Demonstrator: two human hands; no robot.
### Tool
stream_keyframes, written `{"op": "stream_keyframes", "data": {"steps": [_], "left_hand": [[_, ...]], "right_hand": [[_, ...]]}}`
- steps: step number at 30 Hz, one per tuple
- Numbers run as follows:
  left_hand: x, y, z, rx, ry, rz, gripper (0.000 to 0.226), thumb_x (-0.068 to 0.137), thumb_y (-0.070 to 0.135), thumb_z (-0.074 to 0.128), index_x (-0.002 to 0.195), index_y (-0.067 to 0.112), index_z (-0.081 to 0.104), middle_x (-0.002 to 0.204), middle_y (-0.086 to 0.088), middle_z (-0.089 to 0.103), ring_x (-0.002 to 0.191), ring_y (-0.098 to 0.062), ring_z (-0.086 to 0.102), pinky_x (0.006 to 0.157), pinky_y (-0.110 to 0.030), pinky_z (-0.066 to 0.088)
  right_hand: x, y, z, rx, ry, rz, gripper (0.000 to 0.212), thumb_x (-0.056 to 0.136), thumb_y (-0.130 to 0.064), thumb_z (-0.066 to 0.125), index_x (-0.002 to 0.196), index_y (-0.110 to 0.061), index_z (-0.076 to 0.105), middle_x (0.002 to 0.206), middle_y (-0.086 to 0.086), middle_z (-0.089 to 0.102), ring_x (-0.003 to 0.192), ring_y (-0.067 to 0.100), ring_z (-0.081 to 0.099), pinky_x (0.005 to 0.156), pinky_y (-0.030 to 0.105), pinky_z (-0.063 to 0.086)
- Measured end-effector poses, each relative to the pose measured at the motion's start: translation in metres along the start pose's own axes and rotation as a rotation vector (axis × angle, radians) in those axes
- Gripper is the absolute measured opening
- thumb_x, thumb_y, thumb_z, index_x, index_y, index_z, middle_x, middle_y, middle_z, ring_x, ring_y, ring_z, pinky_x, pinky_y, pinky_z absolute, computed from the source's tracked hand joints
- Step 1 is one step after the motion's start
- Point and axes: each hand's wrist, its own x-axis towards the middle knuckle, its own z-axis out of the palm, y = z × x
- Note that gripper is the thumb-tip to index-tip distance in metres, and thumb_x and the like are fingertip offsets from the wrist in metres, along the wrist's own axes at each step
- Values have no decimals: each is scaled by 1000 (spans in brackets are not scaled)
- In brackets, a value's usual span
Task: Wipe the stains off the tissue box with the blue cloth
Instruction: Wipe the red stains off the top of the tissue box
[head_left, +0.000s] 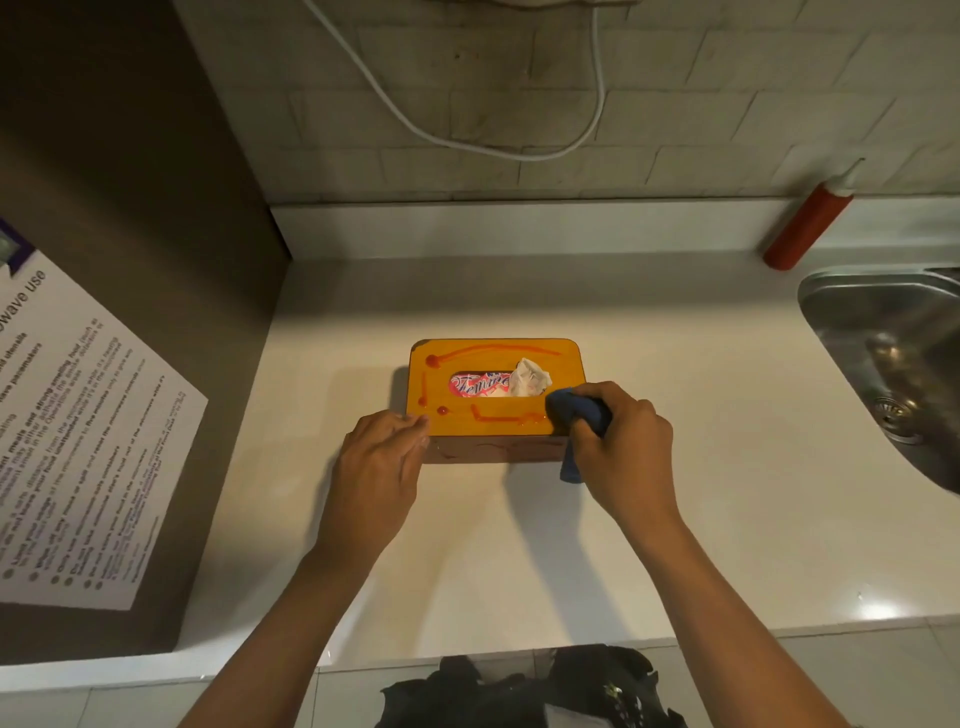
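Bracing the orange wooden tissue box at its near left corner, the flat, loosely open left hand is steadying it mid-counter, while the right hand is gripping the bunched blue cloth against the red-streaked lid's near right corner.

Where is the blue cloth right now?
The blue cloth is bunched in the right hand, pressed on the near right corner of the tissue box.
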Motion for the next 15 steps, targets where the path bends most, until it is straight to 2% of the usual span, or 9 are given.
{"op": "stream_keyframes", "data": {"steps": [2, 4, 6, 7, 10, 13, 15], "left_hand": [[3, 0, -1, -3, 9, 5, 30, 84, 5, 79, 114, 0, 76, 99, -17, 75, 88, -33, 71, 74, -42, 64], [4, 0, -2, -2, 18, 11, 30, 83, 4, 80, 113, 0, 76, 98, -16, 75, 87, -31, 70, 73, -41, 63], [3, 0, -1, 5, 35, 19, 30, 83, 5, 80, 113, 0, 77, 98, -16, 75, 87, -30, 70, 73, -40, 63], [2, 0, -1, 2, 41, 15, 30, 83, 5, 80, 113, 0, 77, 98, -16, 75, 87, -30, 71, 73, -40, 63], [0, 0, 1, -13, 45, -16, 30, 85, 7, 79, 115, 1, 77, 100, -15, 75, 88, -29, 70, 74, -38, 63], [-1, 0, 3, -19, 52, -25, 30, 87, 12, 75, 115, 2, 76, 100, -14, 75, 89, -28, 70, 75, -37, 62], [-1, 0, 3, -23, 58, -26, 29, 88, 13, 74, 115, 2, 77, 99, -14, 75, 88, -28, 69, 74, -37, 62]], "right_hand": [[3, -4, -1, -12, 21, -3, 26, 87, -4, 61, 100, -22, 74, 85, -4, 74, 85, 29, 63, 74, 34, 52], [4, -5, 1, -44, 29, 3, 27, 87, -4, 63, 108, -19, 71, 86, -2, 73, 89, 29, 60, 73, 31, 48], [0, -1, 8, -14, 17, 50, 45, 86, -8, 68, 129, -16, 57, 98, -4, 64, 96, 21, 54, 76, 29, 44], [-4, 3, 11, 32, 26, 68, 54, 84, -9, 71, 133, -17, 50, 104, -4, 60, 98, 18, 50, 78, 30, 45], [-18, 19, 18, 96, 61, 7, 58, 75, -7, 76, 127, -17, 51, 118, -5, 56, 107, 13, 48, 89, 40, 51], [-30, 31, 20, 118, -71, -41, 70, 78, -1, 75, 140, -16, 44, 140, 1, 48, 127, 19, 47, 104, 27, 44], [-30, 37, 20, 74, -66, -73, 69, 80, 3, 72, 142, -12, 45, 143, 7, 50, 129, 26, 50, 105, 28, 44]]}}
